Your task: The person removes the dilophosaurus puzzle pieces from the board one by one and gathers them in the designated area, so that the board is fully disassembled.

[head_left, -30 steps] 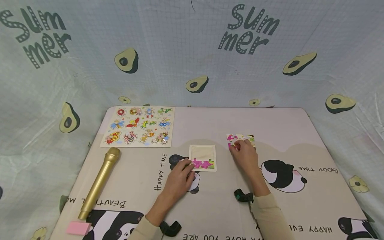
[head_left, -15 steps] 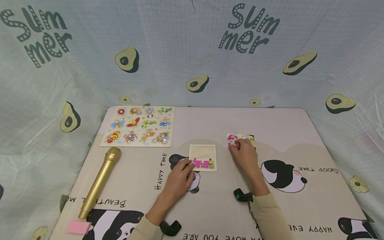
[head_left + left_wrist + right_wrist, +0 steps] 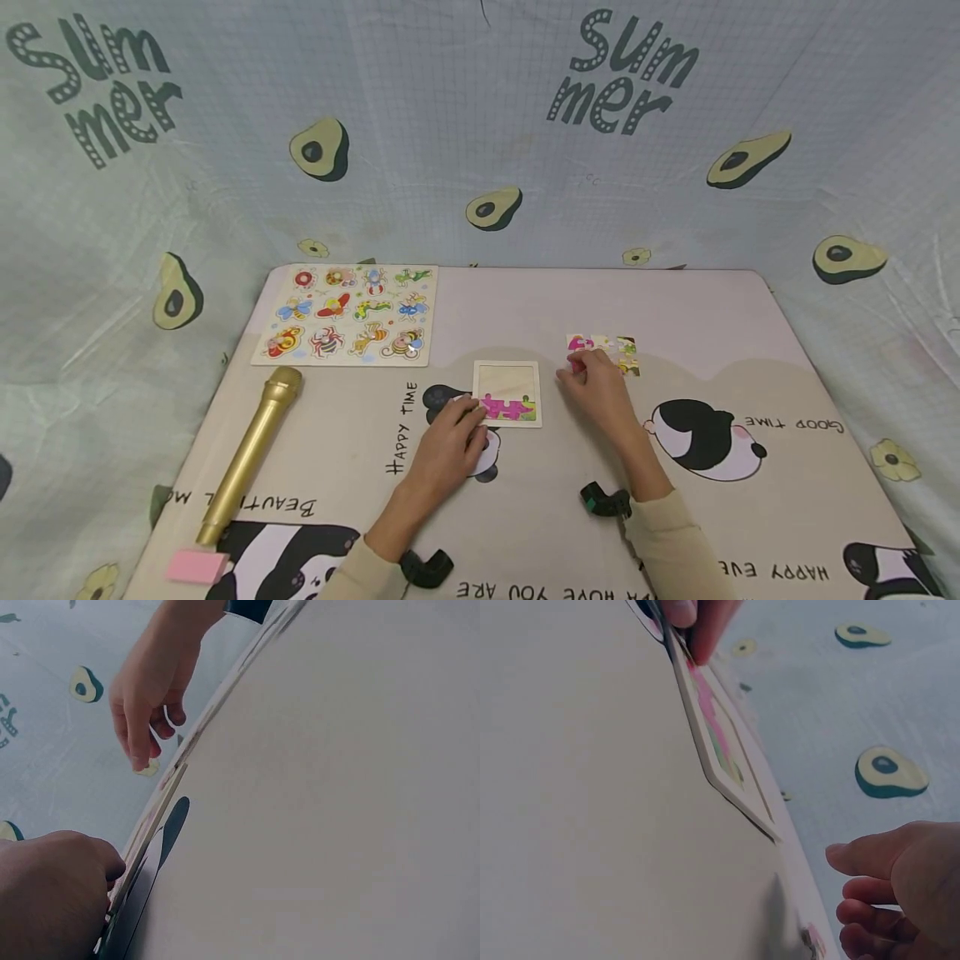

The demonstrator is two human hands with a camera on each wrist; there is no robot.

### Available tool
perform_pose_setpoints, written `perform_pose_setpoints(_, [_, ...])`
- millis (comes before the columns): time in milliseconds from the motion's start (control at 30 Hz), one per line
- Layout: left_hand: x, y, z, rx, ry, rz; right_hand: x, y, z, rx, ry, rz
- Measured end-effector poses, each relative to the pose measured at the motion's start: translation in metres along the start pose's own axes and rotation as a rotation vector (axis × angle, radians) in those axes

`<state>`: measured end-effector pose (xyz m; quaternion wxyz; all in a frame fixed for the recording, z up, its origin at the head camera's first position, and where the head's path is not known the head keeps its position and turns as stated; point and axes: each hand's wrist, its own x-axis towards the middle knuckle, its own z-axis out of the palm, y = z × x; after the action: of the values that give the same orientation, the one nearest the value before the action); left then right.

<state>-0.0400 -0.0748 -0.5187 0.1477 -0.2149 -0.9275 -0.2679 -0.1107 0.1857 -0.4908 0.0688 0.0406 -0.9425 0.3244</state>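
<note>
In the head view, a small square puzzle tray (image 3: 507,375) lies mid-table with pink and green jigsaw pieces (image 3: 510,409) fitted along its near side. My left hand (image 3: 450,442) holds the tray's left edge, with fingertips over the rim at the pink pieces. The right wrist view shows left fingers (image 3: 705,630) at that end of the frame. Over loose jigsaw pieces (image 3: 628,354) to the right hovers my right hand (image 3: 602,396), partly covering them. Its fingers (image 3: 859,911) are loosely bent, thumb apart, with nothing visible between them in the right wrist view.
A wooden insect puzzle board (image 3: 345,317) lies at the back left. Nearer on the left are a golden microphone-like cylinder (image 3: 247,458) and a pink block (image 3: 197,568). Black camera mounts (image 3: 606,498) sit by both wrists. A printed curtain (image 3: 405,125) hangs behind the table.
My right hand has shifted slightly left over the loose pieces, uncovering more of those on the right. The left hand and the tray have stayed in place.
</note>
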Motion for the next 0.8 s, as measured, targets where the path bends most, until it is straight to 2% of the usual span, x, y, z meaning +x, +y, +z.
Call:
perform_pose_setpoints(500, [0.000, -0.001, 0.000, -0.036, 0.016, -0.001, -0.018, -0.021, 0.011, -0.011, -0.197, -0.032])
perform_pose_setpoints(800, [0.001, 0.000, 0.000, -0.011, 0.022, 0.012, -0.027, -0.026, 0.018, -0.023, -0.271, -0.097])
